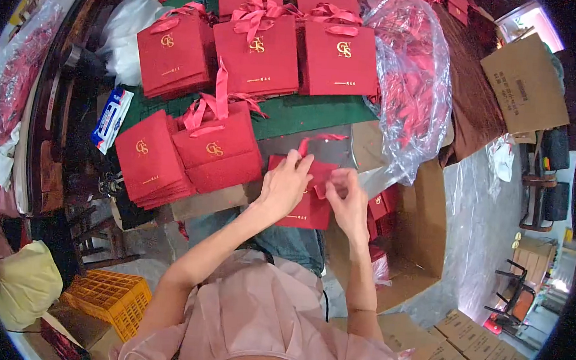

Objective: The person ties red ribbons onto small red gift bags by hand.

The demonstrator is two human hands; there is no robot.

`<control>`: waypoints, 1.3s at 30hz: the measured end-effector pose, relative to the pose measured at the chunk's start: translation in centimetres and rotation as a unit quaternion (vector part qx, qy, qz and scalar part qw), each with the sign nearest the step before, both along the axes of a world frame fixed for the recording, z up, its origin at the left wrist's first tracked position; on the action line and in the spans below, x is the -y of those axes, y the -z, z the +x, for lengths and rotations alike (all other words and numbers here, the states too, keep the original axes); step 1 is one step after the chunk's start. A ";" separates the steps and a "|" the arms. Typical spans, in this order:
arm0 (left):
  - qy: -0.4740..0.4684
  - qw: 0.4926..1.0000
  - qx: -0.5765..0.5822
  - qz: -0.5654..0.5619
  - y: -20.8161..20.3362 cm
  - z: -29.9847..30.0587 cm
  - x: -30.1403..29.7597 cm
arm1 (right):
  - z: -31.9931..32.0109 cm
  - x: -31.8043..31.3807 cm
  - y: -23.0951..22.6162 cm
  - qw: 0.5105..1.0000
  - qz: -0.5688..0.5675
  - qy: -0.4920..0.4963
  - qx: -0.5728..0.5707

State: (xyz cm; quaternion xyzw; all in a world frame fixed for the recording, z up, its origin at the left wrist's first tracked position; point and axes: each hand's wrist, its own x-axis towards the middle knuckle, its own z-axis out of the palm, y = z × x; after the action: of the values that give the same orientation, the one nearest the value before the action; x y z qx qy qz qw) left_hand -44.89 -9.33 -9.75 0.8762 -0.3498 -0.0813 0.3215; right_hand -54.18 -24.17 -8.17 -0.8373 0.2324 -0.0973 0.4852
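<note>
pale pink cloth of the person's top (260, 317) fills the lower middle, close against the work. beyond it, green cloth (298, 119) underlies upright stacks, perhaps to protect their faces. an open carton (426, 238) stands at the right with red packages inside, seemingly placed within easy reach. a clear plastic sack (410, 75) of red material rests above it. stacked red bags (256, 59) face the person, ribbons upward, likely to keep the loops uncrushed. one red bag (313, 214) lies flat before the torso, under both hands. the left hand (286, 185) spreads loosely over it, apparently steadying it; the right hand (348, 200) is curled, thumb near forefinger, at its right edge. whether either pinches the red ribbon (325, 137) i cannot tell.
</note>
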 end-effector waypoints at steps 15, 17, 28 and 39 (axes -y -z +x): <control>0.005 0.995 0.089 -0.045 -0.1 0.6 0.4 | 1.4 -1.3 -0.2 0.993 -0.114 -0.002 0.014; -0.001 0.996 0.064 -0.058 0.0 0.6 0.5 | 1.6 -1.3 -0.4 0.986 -0.166 -0.019 0.020; -0.012 0.989 0.093 -0.117 0.1 0.2 0.2 | 2.1 -2.1 -0.9 0.998 -0.058 0.020 0.011; 0.059 0.988 0.066 -0.128 -0.1 0.1 -0.9 | 1.9 -0.7 -2.7 0.991 -0.125 -0.043 0.007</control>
State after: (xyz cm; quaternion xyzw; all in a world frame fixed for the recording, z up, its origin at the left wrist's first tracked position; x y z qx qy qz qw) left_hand -44.74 -8.43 -9.68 0.8089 -0.4289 0.0038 0.4022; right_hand -52.26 -23.50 -5.47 -0.9000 0.1788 -0.1103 0.3819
